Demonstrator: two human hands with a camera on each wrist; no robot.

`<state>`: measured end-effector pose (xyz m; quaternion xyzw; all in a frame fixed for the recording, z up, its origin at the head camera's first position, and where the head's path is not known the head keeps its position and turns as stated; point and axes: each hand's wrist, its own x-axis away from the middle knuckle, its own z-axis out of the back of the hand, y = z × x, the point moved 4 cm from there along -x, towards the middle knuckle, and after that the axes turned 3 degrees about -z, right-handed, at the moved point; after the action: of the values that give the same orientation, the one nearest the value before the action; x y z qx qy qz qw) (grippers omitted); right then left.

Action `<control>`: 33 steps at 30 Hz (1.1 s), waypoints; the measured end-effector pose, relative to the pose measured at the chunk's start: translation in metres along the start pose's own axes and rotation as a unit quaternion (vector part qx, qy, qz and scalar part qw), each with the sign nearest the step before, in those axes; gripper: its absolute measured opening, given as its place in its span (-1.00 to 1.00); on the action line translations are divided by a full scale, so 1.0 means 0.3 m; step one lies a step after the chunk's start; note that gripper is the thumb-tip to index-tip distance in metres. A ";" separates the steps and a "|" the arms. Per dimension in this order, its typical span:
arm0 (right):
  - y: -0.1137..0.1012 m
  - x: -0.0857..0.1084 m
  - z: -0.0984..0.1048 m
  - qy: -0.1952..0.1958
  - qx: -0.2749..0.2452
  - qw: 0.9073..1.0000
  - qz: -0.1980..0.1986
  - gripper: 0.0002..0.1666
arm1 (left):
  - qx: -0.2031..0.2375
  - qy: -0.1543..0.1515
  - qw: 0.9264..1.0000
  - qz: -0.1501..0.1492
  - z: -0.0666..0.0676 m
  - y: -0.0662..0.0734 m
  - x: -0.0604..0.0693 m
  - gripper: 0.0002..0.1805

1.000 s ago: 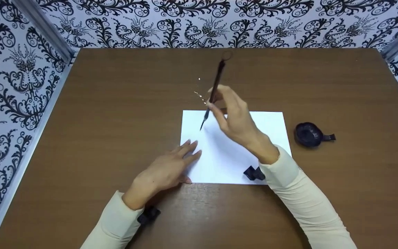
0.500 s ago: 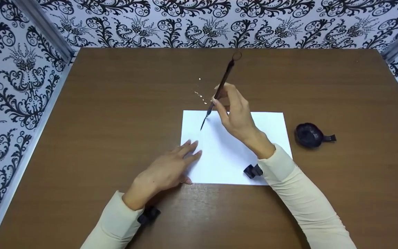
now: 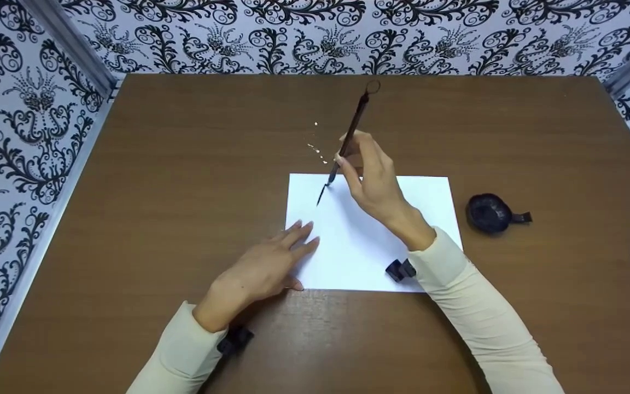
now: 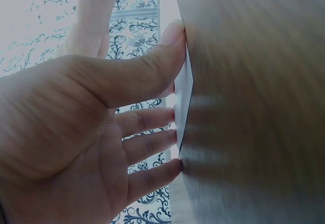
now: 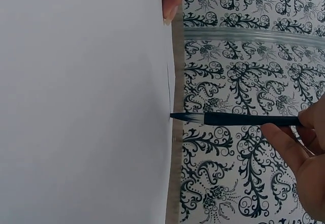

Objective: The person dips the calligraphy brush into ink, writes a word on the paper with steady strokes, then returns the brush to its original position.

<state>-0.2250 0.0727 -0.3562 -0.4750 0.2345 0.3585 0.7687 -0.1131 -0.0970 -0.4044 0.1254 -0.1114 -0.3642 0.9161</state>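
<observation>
A paintbrush (image 3: 354,123) with a dark handle and a loop at its end is pinched between the thumb and fingers of my right hand (image 3: 376,179). In the right wrist view, the brush's dark bristle tip (image 5: 183,117) meets the white paper (image 3: 359,235). From the tip a thin black line (image 3: 321,195) runs down and left on the sheet. My left hand (image 3: 263,268) rests at the paper's lower left edge, its fingers spread and fairly straight. In the left wrist view its thumb (image 4: 170,41) and fingertips touch the sheet's edge and the table.
A small dark dish with a short handle (image 3: 490,213) stands on the brown table (image 3: 156,191), right of the paper. Several light specks (image 3: 316,150) lie on the tabletop beyond the sheet. Patterned wall panels (image 3: 331,38) border the table at the back and sides.
Over the last second my right hand has moved slightly up and right with the paintbrush, and a short black line shows on the paper. My left hand has stayed put.
</observation>
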 end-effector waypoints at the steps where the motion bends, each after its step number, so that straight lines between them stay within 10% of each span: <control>1: -0.002 0.000 0.000 -0.003 0.003 1.000 0.001 -0.68 | -0.001 0.001 1.000 -0.001 0.001 0.000 0.000 -0.13; 33: -0.035 -0.008 0.014 -0.068 0.042 0.997 0.011 -0.61 | -0.003 -0.007 1.000 0.009 0.006 0.005 0.002 -0.16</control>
<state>-0.2183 0.0727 -0.3468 -0.4146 0.2019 0.3882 0.7979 -0.1123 -0.0966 -0.4021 0.1193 -0.1177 -0.3567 0.9191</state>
